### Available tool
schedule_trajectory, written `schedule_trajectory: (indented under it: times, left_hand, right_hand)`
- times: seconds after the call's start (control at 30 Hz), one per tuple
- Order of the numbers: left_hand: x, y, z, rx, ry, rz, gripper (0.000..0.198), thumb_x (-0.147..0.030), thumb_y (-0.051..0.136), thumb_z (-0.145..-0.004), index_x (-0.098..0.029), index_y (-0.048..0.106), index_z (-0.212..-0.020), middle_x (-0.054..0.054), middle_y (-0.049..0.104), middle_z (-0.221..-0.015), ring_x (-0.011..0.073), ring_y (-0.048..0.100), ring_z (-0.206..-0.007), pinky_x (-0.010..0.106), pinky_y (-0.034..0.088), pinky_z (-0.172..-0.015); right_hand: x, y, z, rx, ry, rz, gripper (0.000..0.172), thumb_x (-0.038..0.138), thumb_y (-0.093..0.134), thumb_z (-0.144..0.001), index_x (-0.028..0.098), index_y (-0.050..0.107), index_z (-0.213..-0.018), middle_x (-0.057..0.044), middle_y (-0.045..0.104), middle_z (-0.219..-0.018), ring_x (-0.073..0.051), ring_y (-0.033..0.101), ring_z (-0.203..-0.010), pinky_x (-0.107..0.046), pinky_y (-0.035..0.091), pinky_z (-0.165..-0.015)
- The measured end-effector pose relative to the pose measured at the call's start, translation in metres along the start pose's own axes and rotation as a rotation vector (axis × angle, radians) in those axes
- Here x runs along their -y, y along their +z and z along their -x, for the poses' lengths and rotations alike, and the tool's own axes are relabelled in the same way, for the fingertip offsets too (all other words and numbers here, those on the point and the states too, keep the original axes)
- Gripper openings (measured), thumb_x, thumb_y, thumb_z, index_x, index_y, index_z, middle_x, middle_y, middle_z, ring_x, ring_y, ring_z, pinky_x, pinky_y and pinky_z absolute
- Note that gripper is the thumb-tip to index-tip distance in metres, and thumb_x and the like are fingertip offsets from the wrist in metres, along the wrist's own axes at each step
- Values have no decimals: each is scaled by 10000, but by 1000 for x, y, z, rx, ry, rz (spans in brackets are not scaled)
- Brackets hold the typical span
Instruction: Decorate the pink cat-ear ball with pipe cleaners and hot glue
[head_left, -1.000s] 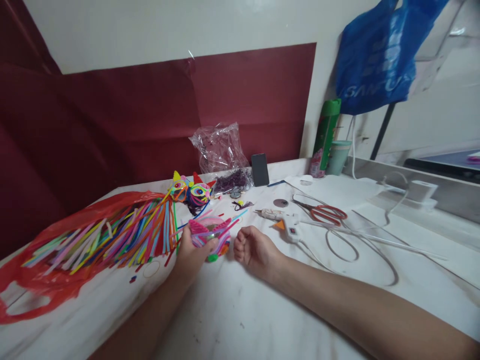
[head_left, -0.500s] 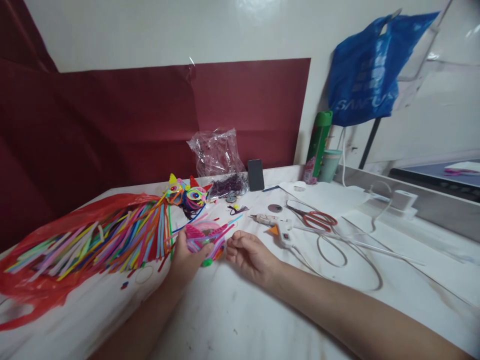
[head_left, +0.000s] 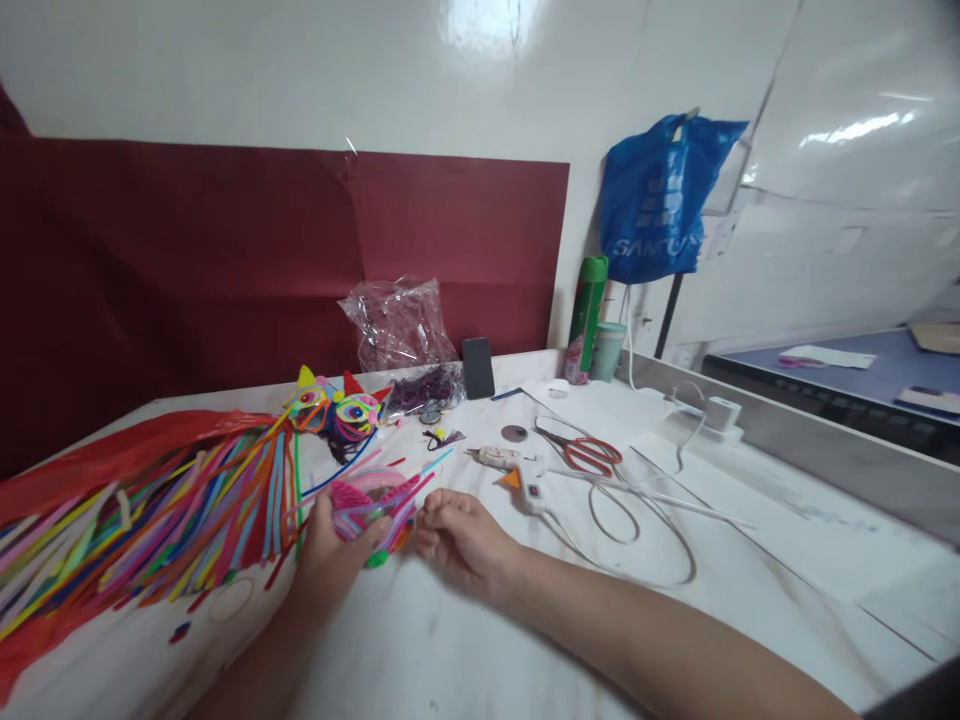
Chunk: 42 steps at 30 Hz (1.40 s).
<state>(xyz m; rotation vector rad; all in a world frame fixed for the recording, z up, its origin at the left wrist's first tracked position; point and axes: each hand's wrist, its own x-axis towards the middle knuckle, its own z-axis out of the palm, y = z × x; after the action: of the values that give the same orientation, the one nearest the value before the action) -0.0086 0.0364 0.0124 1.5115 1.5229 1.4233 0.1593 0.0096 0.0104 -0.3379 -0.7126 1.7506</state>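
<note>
My left hand [head_left: 337, 555] is closed around the left side of a pink pipe-cleaner craft [head_left: 352, 522] with pointed, ear-like pieces and a green spot at its lower edge. Close by its right edge is my right hand [head_left: 465, 540], fingers curled and pinched together; anything between them is too small to make out. Behind the craft lie two colourful pipe-cleaner animal faces, one with yellow ears [head_left: 306, 402] and one with red ears [head_left: 356, 412]. Right of my right hand rests a white glue gun [head_left: 531, 480], an orange triangle [head_left: 510, 478] by it.
Many loose pipe cleaners [head_left: 165, 520] lie on a red plastic bag [head_left: 142, 432] at left. Scissors [head_left: 589, 456] and looping cables [head_left: 686, 545] are at right. A phone [head_left: 478, 368], clear bag [head_left: 401, 325], green can [head_left: 587, 310] and cup [head_left: 607, 350] stand along the back.
The whole view has shifted, so everything sits further left and most things slightly lower. Both hands keep nearly the same pose around the pink craft.
</note>
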Motion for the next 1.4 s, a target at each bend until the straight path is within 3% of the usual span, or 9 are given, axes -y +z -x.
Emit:
schedule_trajectory:
  times: [0.2,0.37,0.63,0.8,0.9,1.03,1.2,1.3,1.4]
  left_hand:
    - [10,-1,-1,14,3,0,620,-391,747,-596,-221,545,-1157,80,689,-1055,270,674,-978,421,533,-871]
    - [17,-1,-1,50,18,64,611,-389,759,-603,-223,549,-1152,70,697,-1033,262,687,-948,392,549,-830]
    - [0,7,0,-4,6,52,640,-293,786,-568,-211,532,-1150,126,630,-1200,319,604,-1142,483,471,-977]
    - [7,3,3,27,18,121,608,-263,785,-591,-229,545,-1149,95,652,-1153,311,608,-1129,509,458,-1003]
    - [16,-1,6,39,41,201,562,-240,758,-630,-245,543,-1150,89,637,-1189,298,610,-1124,500,476,-993]
    - [20,0,8,59,54,236,596,-254,749,-631,-234,512,-1178,99,607,-1211,296,604,-1114,506,475,-993]
    - [19,0,7,102,38,295,598,-281,742,-652,-225,484,-1189,109,593,-1217,285,605,-1091,488,492,-961]
    - [17,-2,10,86,54,286,641,-264,751,-629,-224,483,-1210,112,585,-1210,289,601,-1084,486,497,-952]
    - [13,-6,13,48,73,264,661,-245,759,-604,-215,496,-1210,126,576,-1220,298,586,-1112,489,482,-976]
  right_hand:
    - [-3,-3,-2,-75,-11,110,125,129,756,-576,147,635,-602,28,597,-514,-74,502,-449,-207,389,-496]
    - [-4,-5,-5,-110,-37,126,98,91,690,-537,157,635,-584,40,586,-489,-77,489,-437,-204,371,-479]
    - [4,-9,1,-115,-59,271,99,101,693,-565,169,636,-609,35,612,-524,-90,499,-496,-211,354,-538]
    - [16,-15,-3,-125,-159,633,123,226,755,-645,175,643,-645,46,557,-528,-100,465,-515,-230,338,-538]
    - [36,-16,-8,-241,-285,894,162,338,700,-711,195,629,-739,55,517,-547,-115,435,-513,-241,337,-519]
    - [71,-27,3,-396,-417,1357,210,422,602,-769,212,595,-785,-10,618,-705,-173,544,-636,-286,396,-606]
    - [93,-59,42,-728,-189,1937,260,412,470,-860,194,595,-796,-106,691,-830,-244,625,-749,-313,397,-634]
    - [92,-68,52,-870,81,2018,328,453,444,-907,183,609,-822,-138,724,-857,-272,668,-772,-312,386,-605]
    - [88,-71,46,-906,229,2047,393,535,468,-902,186,625,-813,-146,741,-848,-305,700,-801,-316,387,-587]
